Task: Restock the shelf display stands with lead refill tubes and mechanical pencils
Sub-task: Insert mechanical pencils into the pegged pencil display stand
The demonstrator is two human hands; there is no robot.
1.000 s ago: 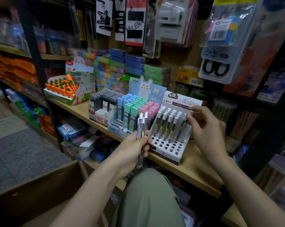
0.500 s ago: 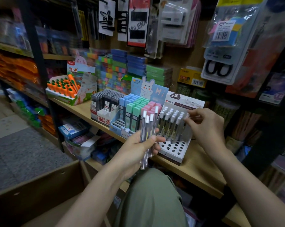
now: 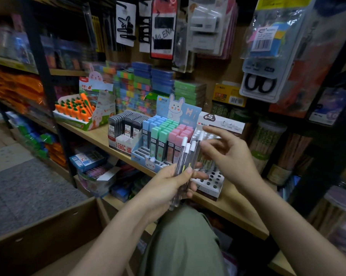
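Crowded stationery shelf (image 3: pixel 100 136). Left hand (image 3: pixel 164 188) gripping bundle of mechanical pencils (image 3: pixel 183 166) before white holed stand (image 3: pixel 210 180) near front edge. Right hand (image 3: pixel 227 154) spread, reaching for bundle. Step: filling stand. Next, likely: pinch one pencil, seat in free hole.

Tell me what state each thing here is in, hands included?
left hand: gripping a bunch of mechanical pencils, caps up.
right hand: fingers loosely spread, reaching toward the pencils, holding nothing.
white pencil stand: front holes empty, back rows filled.
pastel refill display: nearly full; front slots empty.
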